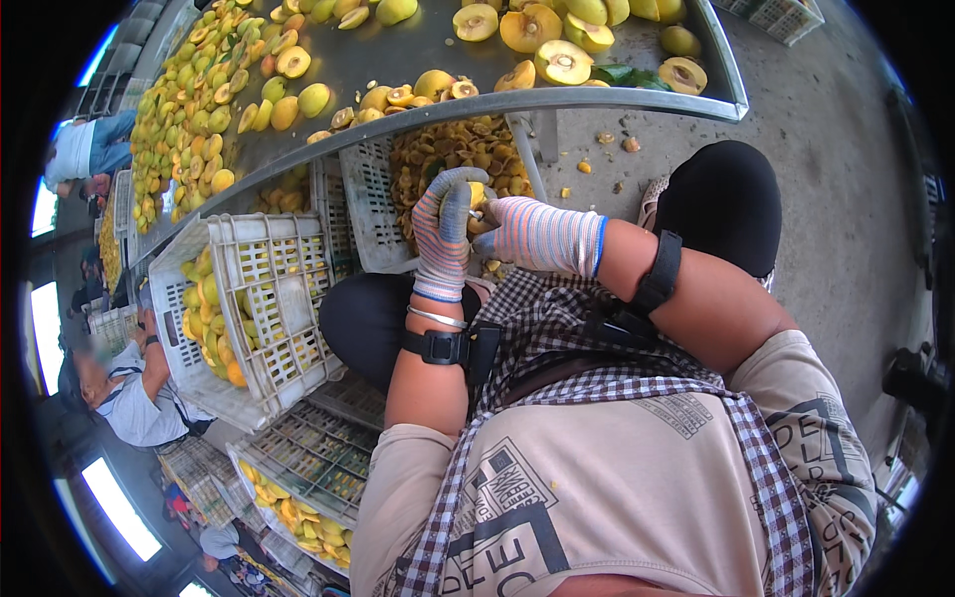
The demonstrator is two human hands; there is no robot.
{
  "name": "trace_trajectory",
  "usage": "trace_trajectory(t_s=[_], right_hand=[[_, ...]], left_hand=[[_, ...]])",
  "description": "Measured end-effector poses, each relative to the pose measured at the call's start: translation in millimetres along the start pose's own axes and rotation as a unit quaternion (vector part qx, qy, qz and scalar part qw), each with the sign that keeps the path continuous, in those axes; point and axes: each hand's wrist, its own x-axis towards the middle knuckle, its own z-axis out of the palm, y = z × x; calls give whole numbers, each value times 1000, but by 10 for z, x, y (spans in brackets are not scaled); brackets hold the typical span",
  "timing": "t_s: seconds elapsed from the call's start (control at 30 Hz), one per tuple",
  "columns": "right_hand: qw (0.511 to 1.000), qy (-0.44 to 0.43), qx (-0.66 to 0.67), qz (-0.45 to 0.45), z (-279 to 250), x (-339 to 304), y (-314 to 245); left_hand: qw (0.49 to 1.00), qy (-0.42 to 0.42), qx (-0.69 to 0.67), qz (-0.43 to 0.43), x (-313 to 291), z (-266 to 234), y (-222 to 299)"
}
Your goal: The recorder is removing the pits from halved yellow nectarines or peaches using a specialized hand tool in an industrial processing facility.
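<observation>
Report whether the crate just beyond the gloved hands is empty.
Not empty: yellow fruit pieces lie in the crate. The table edge hides part; cannot tell if full.

In the centre of the frame there are two striped gloves (542,237) and one yellow fruit piece (477,194) at their fingertips. On the forearms I count two black bands (658,274) and one silver bracelet (436,316). Along the top is one desk (398,55); its fruits (563,63) are too many for exact counting. At left and centre, at least four fruit crates (284,373) are visible.
</observation>
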Motion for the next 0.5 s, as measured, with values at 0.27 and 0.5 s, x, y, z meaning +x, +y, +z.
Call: trace_trajectory(t_s=[0.27,0.5], right_hand=[[981,169,-90,11,-81,-292,-108],[970,190,-150,-7,-69,-272,-147]], left_hand=[[997,17,64,-40,65,32,-78],[979,13,-4,-204,47,-67,35]])
